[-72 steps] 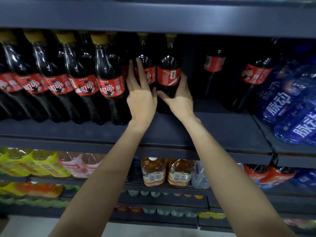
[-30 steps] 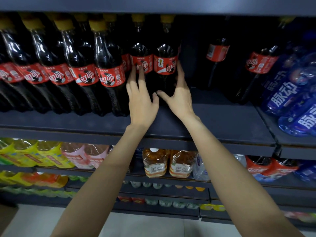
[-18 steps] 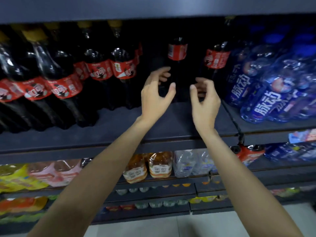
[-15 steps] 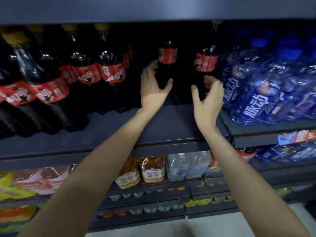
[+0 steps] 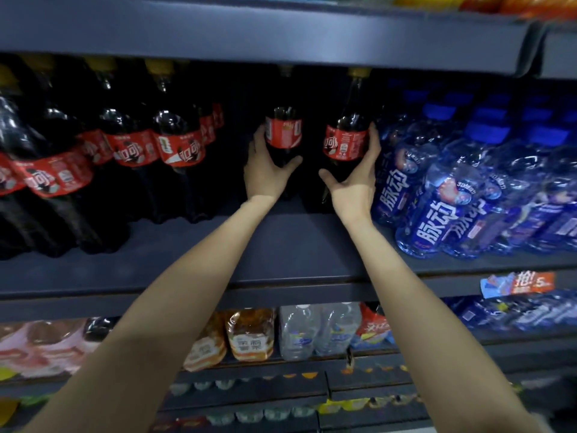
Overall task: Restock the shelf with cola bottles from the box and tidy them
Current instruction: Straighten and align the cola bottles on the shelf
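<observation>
Two bare hands are raised to the dark shelf [image 5: 296,245] at centre frame, each on one upright cola bottle. The left hand [image 5: 265,173] grips the left cola bottle [image 5: 283,135], thumb curled across the front below the red label, fingers wrapped round the far left side. The right hand [image 5: 356,182] grips the right cola bottle [image 5: 345,142], thumb under the label on the left, fingers curled round the right side at label height. The two bottles stand near each other with a dark gap between them, set back from the shelf's front edge. At the left of the frame stands a row of cola bottles [image 5: 125,157], at least five in front with more behind; the full count cannot be told in the shadow. They carry yellow caps and red labels with white Chinese characters; the small print is unreadable. A stretch of bare shelf separates this row from the two held bottles. At the right of the frame, just beside the right hand, a cluster of blue drink bottles [image 5: 452,198] leans forward, labelled "脉动" in white; their number is not countable. A price tag [image 5: 518,284] at the shelf's front edge, lower right, shows "抢!" and "5". On the shelf below stand two amber tea bottles [image 5: 231,342], two clear water bottles [image 5: 318,332] and pale pink bottles [image 5: 40,348] at lower left; their labels are too blurred to read.
</observation>
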`<state>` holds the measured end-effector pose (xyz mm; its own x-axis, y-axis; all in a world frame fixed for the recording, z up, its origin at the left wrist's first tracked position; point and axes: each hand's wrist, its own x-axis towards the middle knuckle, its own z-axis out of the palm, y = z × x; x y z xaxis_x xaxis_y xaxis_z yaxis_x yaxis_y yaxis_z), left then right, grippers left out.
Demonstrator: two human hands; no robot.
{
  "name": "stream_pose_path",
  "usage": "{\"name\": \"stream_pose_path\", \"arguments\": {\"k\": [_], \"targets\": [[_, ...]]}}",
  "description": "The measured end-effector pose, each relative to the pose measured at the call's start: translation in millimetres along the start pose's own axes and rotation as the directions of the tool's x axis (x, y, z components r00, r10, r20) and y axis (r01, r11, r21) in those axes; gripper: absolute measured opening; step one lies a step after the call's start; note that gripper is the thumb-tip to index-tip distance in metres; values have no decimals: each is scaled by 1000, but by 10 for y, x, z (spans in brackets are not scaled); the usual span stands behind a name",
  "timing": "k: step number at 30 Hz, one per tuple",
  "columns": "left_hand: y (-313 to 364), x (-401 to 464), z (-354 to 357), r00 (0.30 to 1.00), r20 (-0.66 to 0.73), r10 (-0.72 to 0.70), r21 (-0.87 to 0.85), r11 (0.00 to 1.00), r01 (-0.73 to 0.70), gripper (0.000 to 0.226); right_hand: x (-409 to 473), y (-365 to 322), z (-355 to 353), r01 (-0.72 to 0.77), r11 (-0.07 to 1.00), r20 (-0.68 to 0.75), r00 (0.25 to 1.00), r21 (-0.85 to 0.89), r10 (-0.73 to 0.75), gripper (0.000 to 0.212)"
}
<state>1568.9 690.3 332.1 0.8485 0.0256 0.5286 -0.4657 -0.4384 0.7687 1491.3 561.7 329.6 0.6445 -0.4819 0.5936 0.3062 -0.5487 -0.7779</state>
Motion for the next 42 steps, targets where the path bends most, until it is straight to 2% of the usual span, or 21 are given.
{"name": "stream_pose_path", "arguments": {"k": [6, 10, 15, 18, 22, 25, 27, 30, 33, 37, 42], "targets": [[-80, -581, -683, 976, 184, 118, -193, 978, -82, 97, -454, -295, -33, 12, 997, 96, 995, 77, -20, 109], [-148, -757, -1055, 949, 291, 117, -202, 978, -58, 92, -816, -520, 44, -6, 997, 100, 995, 75, -1, 109], [-109, -820, -1281, 928, 354, 117, -165, 984, -61, 90, -1027, -706, 140, -31, 999, 83, 996, 35, 28, 104], [-15, -804, -1293, 952, 286, 109, -44, 994, -101, 89, -1040, -765, 118, -33, 996, 159, 987, 83, 20, 93], [119, -800, -1269, 978, 201, 55, 85, 994, -73, 92, -1024, -765, -34, -87, 983, 278, 960, 162, 39, 90], [132, -869, -1335, 994, 113, 3, -2, 1000, -2, 91, -987, -790, -122, -85, 996, 284, 956, 41, 70, 94], [87, -954, -1460, 998, 53, -19, -63, 998, 23, 87, -983, -864, -114, -40, 998, 279, 959, -45, 51, 86], [-81, -1089, -1727, 996, -71, -61, -117, 992, 52, 85, -1072, -1011, 29, 3, 998, 281, 960, -62, 14, 79], [-233, -1124, -1999, 981, -177, -73, -99, 994, 56, 85, -1186, -1170, 313, 21, 999, 302, 953, -24, -13, 80], [-395, -1048, -2176, 973, -228, -30, -20, 999, 27, 85, -1296, -1327, 742, -13, 1000, 307, 952, 6, 11, 82], [-364, -958, -2202, 983, -184, 17, 145, 989, 10, 84, -1329, -1423, 1083, -85, 995, 184, 979, -44, 92, 85]]}}
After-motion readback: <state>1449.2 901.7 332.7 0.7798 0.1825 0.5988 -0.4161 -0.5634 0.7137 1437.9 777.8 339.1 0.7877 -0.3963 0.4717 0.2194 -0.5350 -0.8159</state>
